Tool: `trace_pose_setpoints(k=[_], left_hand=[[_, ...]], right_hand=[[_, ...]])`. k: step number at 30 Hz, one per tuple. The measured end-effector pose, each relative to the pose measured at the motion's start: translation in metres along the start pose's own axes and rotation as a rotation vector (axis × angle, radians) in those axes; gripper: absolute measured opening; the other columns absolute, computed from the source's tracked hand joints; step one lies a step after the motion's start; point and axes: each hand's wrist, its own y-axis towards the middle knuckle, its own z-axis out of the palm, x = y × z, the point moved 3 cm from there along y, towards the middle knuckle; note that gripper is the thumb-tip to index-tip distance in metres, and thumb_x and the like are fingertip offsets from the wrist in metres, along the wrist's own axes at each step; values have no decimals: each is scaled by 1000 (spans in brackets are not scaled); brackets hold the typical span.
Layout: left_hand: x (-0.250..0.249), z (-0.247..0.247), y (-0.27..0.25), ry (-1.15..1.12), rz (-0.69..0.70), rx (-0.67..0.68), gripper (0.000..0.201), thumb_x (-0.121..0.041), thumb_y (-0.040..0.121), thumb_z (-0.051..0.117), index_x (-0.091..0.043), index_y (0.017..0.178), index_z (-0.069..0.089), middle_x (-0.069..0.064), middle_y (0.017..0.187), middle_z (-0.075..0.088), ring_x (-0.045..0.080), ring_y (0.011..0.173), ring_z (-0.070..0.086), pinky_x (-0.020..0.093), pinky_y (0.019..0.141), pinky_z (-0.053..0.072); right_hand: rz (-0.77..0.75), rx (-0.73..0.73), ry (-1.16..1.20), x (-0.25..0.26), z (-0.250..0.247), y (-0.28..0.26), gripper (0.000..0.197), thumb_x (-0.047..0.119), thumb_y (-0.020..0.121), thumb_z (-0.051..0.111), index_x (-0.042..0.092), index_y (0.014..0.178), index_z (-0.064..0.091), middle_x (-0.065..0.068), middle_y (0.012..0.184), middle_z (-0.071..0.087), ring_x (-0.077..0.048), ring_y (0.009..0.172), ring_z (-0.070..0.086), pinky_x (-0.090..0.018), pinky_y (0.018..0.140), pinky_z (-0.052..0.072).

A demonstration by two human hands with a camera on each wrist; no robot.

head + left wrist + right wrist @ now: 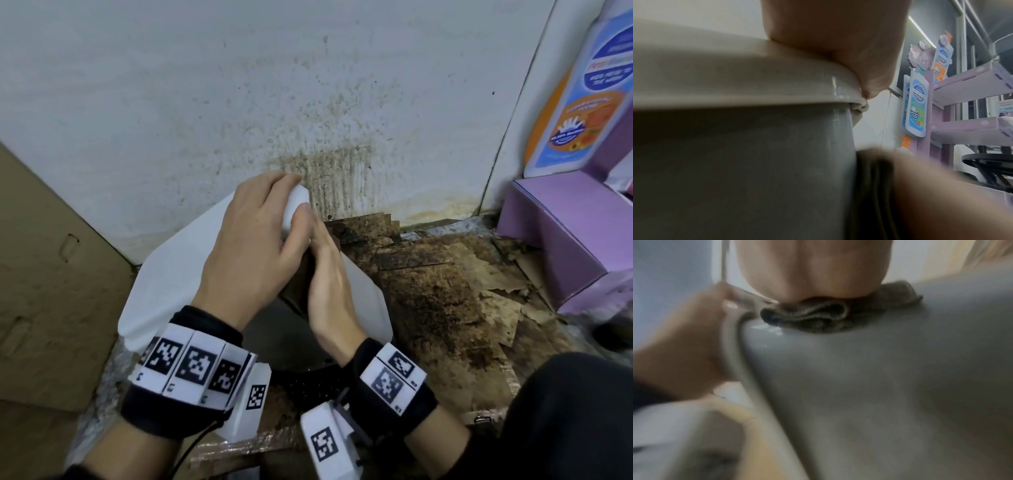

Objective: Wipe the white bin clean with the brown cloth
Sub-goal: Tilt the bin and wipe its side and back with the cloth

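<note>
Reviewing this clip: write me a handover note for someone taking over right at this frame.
Left hand: grips the rim of the white bin, holding it tilted near the stained wall.
Right hand: flat, pressing the folded brown cloth against the bin's side wall just below the rim.
Done: cannot tell how much has been wiped; wet streaks show beside the cloth.
Left: probably carry the wipe round the remaining sides and rim. Floor cardboard is dirty.
</note>
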Motion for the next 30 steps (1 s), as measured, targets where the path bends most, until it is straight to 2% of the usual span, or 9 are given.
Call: trace_pose_setpoints(k=[3, 5, 10, 14, 17, 20, 23, 27, 30], left_hand=[[2, -2, 0, -14, -7, 12, 47, -37, 104, 40, -13, 143, 52, 2, 143, 51, 16, 136, 39, 24, 113, 28], [2, -2, -1, -24, -10, 20, 47, -37, 104, 41, -13, 144, 52, 1, 143, 50, 15, 136, 38, 24, 113, 27], [8, -6, -2, -42, -32, 25, 44, -37, 107, 43, -18, 145, 51, -3, 146, 48, 12, 138, 36, 22, 113, 26], [7, -6, -3, -40, -30, 39, 46, -39, 106, 40, -19, 145, 50, -4, 146, 48, 12, 138, 36, 22, 113, 26], [11, -8, -3, -16, -14, 47, 48, -40, 105, 37, -17, 146, 49, -2, 147, 47, 13, 139, 35, 13, 111, 21], [16, -13, -5, -6, -18, 33, 47, -39, 106, 36, -17, 145, 49, -3, 147, 47, 12, 139, 36, 6, 108, 17], [14, -11, -4, -10, -11, 31, 48, -38, 105, 37, -15, 145, 50, 0, 146, 48, 14, 138, 37, 12, 110, 20], [9, -7, -3, -11, 3, 35, 47, -37, 105, 39, -13, 144, 51, 1, 144, 49, 16, 136, 38, 22, 112, 27], [13, -9, -3, -10, -8, 38, 48, -38, 105, 37, -14, 145, 50, 0, 144, 49, 15, 136, 38, 20, 112, 26]], right_hand=[[-168, 9, -162, -6, -11, -7, 51, 28, 110, 21, 30, 161, 27, 17, 168, 22, 3, 155, 14, -39, 129, 16], [-196, -27, -219, -28, -24, -8, 50, 23, 111, 23, 26, 161, 29, 14, 168, 26, 0, 155, 18, -39, 128, 18], [74, -89, -281, -110, -76, -18, 52, 35, 108, 24, 31, 158, 35, 16, 165, 30, 2, 153, 22, -35, 129, 16], [307, -157, -282, -145, -98, -25, 47, 24, 112, 24, 26, 159, 34, 5, 167, 29, -7, 154, 22, -25, 124, 14], [344, -166, -272, -135, -89, -20, 49, 21, 112, 24, 26, 160, 32, 8, 168, 27, -6, 153, 21, -24, 124, 14], [297, -169, -314, -110, -72, -16, 51, 26, 110, 20, 30, 160, 30, 11, 169, 24, -2, 154, 17, -28, 127, 11], [177, -146, -288, -63, -40, -11, 59, 39, 102, 14, 35, 160, 30, 14, 168, 25, 1, 153, 17, -36, 129, 12], [56, -38, -28, 2, 3, -4, 52, 50, 107, 17, 44, 157, 30, 25, 165, 26, 8, 152, 17, -38, 128, 15], [-69, 30, -128, 11, 7, -7, 52, 38, 110, 17, 35, 161, 26, 20, 168, 22, 7, 153, 12, -38, 129, 15]])
